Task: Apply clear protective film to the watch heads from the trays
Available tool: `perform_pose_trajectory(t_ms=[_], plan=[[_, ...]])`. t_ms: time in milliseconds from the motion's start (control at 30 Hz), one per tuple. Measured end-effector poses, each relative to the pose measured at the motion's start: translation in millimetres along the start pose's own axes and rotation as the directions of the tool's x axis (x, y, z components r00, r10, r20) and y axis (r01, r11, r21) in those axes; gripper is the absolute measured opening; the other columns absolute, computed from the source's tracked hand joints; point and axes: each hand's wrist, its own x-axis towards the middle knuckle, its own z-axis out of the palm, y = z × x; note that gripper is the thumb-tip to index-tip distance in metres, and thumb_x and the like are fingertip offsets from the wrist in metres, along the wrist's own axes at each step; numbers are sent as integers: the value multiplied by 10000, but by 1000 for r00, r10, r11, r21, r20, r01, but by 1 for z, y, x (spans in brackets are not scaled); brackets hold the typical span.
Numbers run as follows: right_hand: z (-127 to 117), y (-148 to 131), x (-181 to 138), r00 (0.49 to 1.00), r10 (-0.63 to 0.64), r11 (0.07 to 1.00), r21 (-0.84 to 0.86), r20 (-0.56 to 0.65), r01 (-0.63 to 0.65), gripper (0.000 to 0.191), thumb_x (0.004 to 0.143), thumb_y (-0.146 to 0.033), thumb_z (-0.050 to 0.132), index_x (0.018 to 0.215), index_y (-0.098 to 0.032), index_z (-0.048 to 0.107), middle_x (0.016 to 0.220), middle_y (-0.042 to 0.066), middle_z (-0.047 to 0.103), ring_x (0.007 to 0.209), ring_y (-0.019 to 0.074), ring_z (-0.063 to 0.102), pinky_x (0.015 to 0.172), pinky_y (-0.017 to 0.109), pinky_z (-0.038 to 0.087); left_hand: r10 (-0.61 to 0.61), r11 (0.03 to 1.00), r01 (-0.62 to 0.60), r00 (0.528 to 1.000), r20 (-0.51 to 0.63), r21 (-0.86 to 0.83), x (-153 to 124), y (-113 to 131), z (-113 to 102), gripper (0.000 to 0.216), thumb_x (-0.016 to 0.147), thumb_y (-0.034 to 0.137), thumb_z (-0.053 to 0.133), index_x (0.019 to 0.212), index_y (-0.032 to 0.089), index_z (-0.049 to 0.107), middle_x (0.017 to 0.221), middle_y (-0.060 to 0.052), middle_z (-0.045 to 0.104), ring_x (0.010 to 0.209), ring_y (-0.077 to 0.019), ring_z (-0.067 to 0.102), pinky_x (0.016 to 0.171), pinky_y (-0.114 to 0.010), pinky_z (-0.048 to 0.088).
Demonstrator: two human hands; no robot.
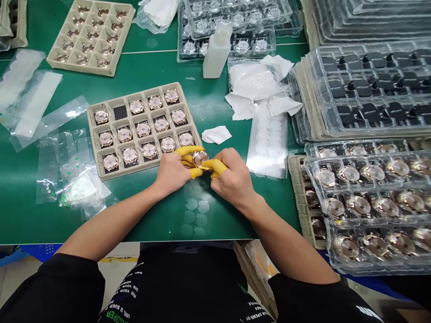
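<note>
My left hand [173, 169], with yellow finger cots on its fingertips, holds a round rose-gold watch head [200, 158] at the tray's lower right corner. My right hand [232, 175], also in yellow finger cots, is closed in a pinch at the watch head's near right edge. What lies between its fingertips is too small to make out. Beside my left hand, the beige compartment tray [92, 130] carries rows of similar watch heads. One back-row compartment [120, 112] shows only its black bottom.
A folded white wipe [217, 134] lies beyond my hands, near a white bottle [217, 54] and more wipes [251, 83]. Clear plastic trays [370, 215] are stacked right. Another beige tray [111, 67] stands back left; plastic sleeves [50, 170] lie left, round clear stickers [197, 213] in front.
</note>
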Motion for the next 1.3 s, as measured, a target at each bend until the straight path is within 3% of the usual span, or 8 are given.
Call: perform_pose_trajectory(t_ms=[200, 500, 700, 833, 1000, 1067, 1200, 1300], plan=[[5, 1, 2, 990, 61, 998, -10, -125, -63, 467, 784, 110, 487, 1042, -226, 683, 833, 37, 589, 769, 186, 505, 608, 323, 411, -12, 1000, 12, 1000, -18, 18, -1, 4, 0, 597, 584, 181, 892, 1172, 153, 793, 871, -26, 805, 756, -142, 756, 722, -229, 641], [3, -3, -1, 999, 15, 1000, -22, -51, -17, 443, 758, 112, 487, 990, -203, 697, 810, 45, 576, 753, 194, 438, 607, 346, 354, -29, 999, 30, 999, -28, 13, 0, 3, 1, 633, 568, 193, 907, 1189, 149, 789, 882, -41, 803, 772, -158, 752, 709, -237, 629], [6, -7, 1, 992, -12, 998, -66, -127, 4, 469, 777, 101, 480, 1064, -220, 667, 868, 46, 616, 778, 189, 511, 616, 324, 432, 3, 996, 0, 999, -34, 90, 1, 0, -1, 598, 594, 172, 870, 1187, 152, 797, 862, -37, 802, 733, -143, 730, 674, -219, 604], [8, -11, 2, 1000, -12, 997, -76, -10, 11, 363, 800, 63, 492, 946, -212, 678, 834, 54, 597, 757, 195, 469, 606, 341, 367, 37, 998, -36, 999, -14, 60, 1, -4, -1, 592, 622, 176, 863, 1209, 151, 791, 915, -49, 817, 777, -157, 749, 715, -239, 620], [-3, 15, -2, 927, 352, 886, 274, 129, -374, 319, 982, -193, 558, 1281, -279, 630, 820, -1, 520, 699, 168, 490, 627, 320, 438, 27, 998, -27, 1000, 12, 48, 2, -3, -1, 597, 630, 197, 882, 1217, 162, 781, 901, -41, 817, 788, -163, 767, 744, -256, 649], [-11, 30, -3, 881, 464, 855, 215, 88, -472, 442, 996, -293, 586, 1437, -290, 558, 904, 24, 561, 774, 194, 519, 721, 371, 496, 22, 998, -23, 1000, 22, 52, 2, -2, -1, 577, 657, 225, 880, 1223, 176, 779, 908, -36, 821, 799, -163, 777, 774, -269, 663], [-17, 39, -3, 881, 474, 880, 34, 18, -474, 567, 946, -375, 673, 1489, -265, 553, 1199, 122, 620, 1006, 262, 547, 881, 477, 506, 60, 995, -63, 998, 36, 81, 0, 0, 0, 554, 696, 253, 884, 1237, 202, 781, 948, -32, 833, 841, -169, 791, 837, -290, 673], [-12, 26, 0, 831, 506, 795, 247, 233, -553, 541, 964, -372, 673, 1483, -281, 549, 1039, 59, 695, 834, 191, 562, 750, 367, 500, 83, 995, -86, 994, 69, 51, -1, -3, 1, 556, 706, 251, 884, 1250, 207, 779, 947, -25, 835, 857, -181, 799, 859, -312, 679]])
